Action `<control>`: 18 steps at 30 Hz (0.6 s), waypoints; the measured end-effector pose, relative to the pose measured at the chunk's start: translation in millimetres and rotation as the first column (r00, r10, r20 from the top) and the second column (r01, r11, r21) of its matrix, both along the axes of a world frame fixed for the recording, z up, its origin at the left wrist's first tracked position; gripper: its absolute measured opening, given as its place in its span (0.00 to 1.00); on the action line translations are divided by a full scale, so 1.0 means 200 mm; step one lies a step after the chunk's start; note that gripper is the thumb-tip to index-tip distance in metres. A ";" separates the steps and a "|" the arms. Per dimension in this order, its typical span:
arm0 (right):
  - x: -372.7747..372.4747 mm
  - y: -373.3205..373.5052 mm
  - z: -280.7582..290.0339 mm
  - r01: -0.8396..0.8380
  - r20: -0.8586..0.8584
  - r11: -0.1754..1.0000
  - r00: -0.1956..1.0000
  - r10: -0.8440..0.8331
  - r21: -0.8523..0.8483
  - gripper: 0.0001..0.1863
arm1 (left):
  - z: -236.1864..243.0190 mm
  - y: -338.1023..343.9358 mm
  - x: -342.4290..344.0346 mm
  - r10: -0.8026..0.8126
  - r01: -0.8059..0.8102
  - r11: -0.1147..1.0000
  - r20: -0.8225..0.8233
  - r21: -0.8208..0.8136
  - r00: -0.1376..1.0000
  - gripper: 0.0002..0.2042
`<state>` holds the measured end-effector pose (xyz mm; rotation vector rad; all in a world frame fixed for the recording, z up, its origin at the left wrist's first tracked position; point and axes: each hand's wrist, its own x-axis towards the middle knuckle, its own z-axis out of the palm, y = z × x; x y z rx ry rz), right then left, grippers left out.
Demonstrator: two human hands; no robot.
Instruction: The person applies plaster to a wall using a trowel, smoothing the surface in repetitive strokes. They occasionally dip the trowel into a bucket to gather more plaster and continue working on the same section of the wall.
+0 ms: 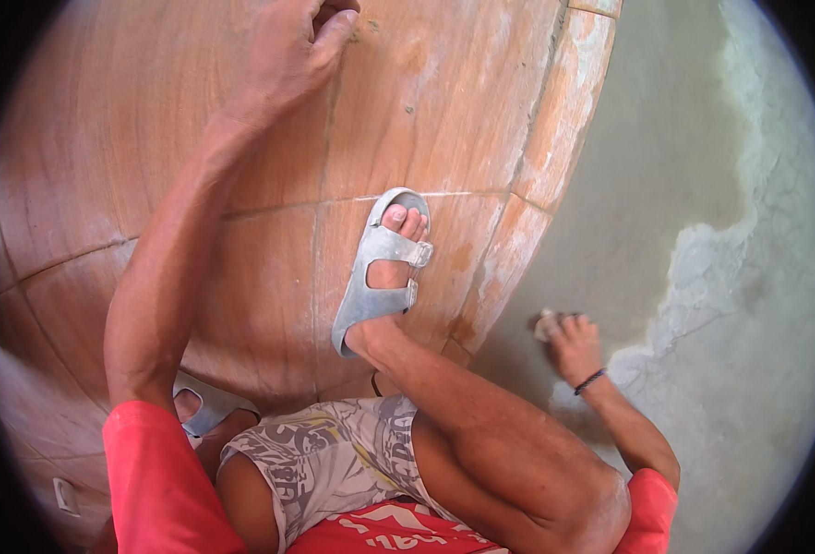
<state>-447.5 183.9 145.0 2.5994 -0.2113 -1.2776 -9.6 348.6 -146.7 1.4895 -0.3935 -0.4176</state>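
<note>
Right hand: the bare right hand (577,351), a dark braided band (589,381) at its wrist, is low over the smooth grey cement-like surface (671,166).
Right grip: fingers bent around a small pale, rounded piece (546,325); its material is too small to tell.
Pale piece: at the fingertips, over the darker grey area, near the rust-brown tiles' edge.
Left hand: the bare left hand (301,51) is over the rust-brown, wood-grained tiles (435,102), partly cut off by the upper edge.
Left grip: fingers curl inward; whether they hold anything, I cannot tell.
Tile border: whitish smears (564,102) run along the tiles beside the grey surface.
Footing: a grey two-strap sandal (380,263) rests on the tiles.
Surface step: probably rubbing or wiping the grey surface by the border.
Next stroke: would call for light, even pressure, with the piece kept flat and clear of the tile edge.
</note>
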 end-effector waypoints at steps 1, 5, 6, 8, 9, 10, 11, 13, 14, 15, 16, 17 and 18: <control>0.09 -0.03 0.04 -0.017 0.031 0.999 0.999 0.018 -0.027 0.28 | -0.04 0.00 -0.02 0.036 -0.038 0.998 -0.036 -0.056 0.999 0.11; 0.34 -0.14 -0.15 0.029 0.264 0.973 0.964 0.034 -0.228 0.29 | 0.04 -0.02 -0.01 -0.019 0.014 0.998 0.084 0.060 0.996 0.11; 0.31 -0.13 -0.23 0.006 0.308 0.971 0.949 0.071 -0.241 0.29 | 0.07 -0.02 0.00 -0.036 0.028 0.995 0.088 0.091 0.995 0.11; 0.06 -0.01 -0.31 -0.011 0.168 0.986 0.985 0.040 -0.168 0.27 | 0.06 -0.02 -0.01 -0.039 0.028 0.994 0.107 0.102 0.994 0.11; -0.07 0.05 -0.30 -0.006 0.096 0.996 0.995 0.014 -0.090 0.27 | 0.02 -0.01 -0.03 -0.019 0.008 0.996 0.124 0.085 0.992 0.11; -0.17 0.12 -0.24 0.008 0.018 1.000 1.000 -0.007 -0.019 0.26 | -0.01 -0.02 -0.03 0.000 -0.009 0.998 0.137 0.060 0.991 0.11; -0.23 0.17 -0.14 0.036 -0.043 0.999 0.998 -0.035 0.034 0.26 | 0.00 -0.01 -0.01 -0.024 0.015 0.997 0.122 0.079 0.992 0.11; -0.22 0.12 0.03 0.033 -0.069 0.998 0.997 -0.029 0.053 0.27 | 0.05 0.01 0.00 -0.071 0.060 0.992 0.094 0.108 0.993 0.10; -0.16 0.09 0.12 0.002 -0.039 1.000 0.999 -0.001 0.026 0.28 | 0.03 0.00 0.00 -0.046 0.044 0.998 0.051 0.040 0.998 0.10; -0.04 0.05 0.16 0.001 0.031 0.997 1.000 0.001 -0.071 0.29 | -0.02 -0.01 -0.01 -0.028 0.028 0.999 0.001 -0.026 1.000 0.10; 0.12 -0.04 0.14 0.001 0.114 0.989 0.993 0.016 -0.146 0.30 | 0.00 0.01 0.00 -0.006 0.003 0.998 -0.037 -0.067 0.999 0.10; 0.27 -0.09 0.06 0.035 0.201 0.984 0.980 0.001 -0.175 0.30 | 0.02 0.06 0.02 -0.007 0.007 0.999 0.007 0.031 1.000 0.10; 0.34 -0.08 0.01 0.085 0.254 0.964 0.967 -0.019 -0.252 0.30 | 0.03 0.01 -0.03 -0.030 0.029 0.996 0.016 0.079 0.999 0.10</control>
